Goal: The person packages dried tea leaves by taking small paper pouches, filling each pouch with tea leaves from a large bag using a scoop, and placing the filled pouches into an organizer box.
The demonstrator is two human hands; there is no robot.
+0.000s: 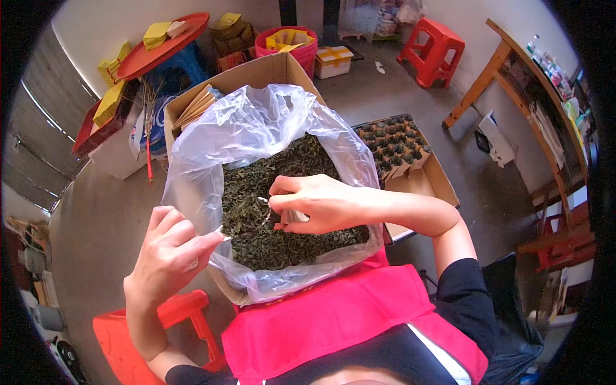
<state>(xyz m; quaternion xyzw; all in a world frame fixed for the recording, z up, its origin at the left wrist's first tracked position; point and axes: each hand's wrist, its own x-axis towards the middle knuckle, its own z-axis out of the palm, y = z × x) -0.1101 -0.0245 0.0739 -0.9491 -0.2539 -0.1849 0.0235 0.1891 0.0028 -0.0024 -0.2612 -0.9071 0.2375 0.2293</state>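
Observation:
A large clear plastic bag (199, 154) lines a cardboard box and holds dried dark green leaves (276, 247). Over the bag's left edge, my left hand (173, 250) pinches a small white thing between thumb and finger; what it is cannot be made out. My right hand (314, 202) is above the middle of the leaves, its fingers curled round a small pale object that is partly hidden. A thin strand seems to run between the two hands.
Right of the bag, a shallow carton (436, 183) holds several small filled paper packets (391, 144). Folded brown paper (197, 106) stands behind the bag. Red stools (433, 51) are at the back right and lower left. A wooden table (513, 51) is at right, a pink basket (308, 61) behind.

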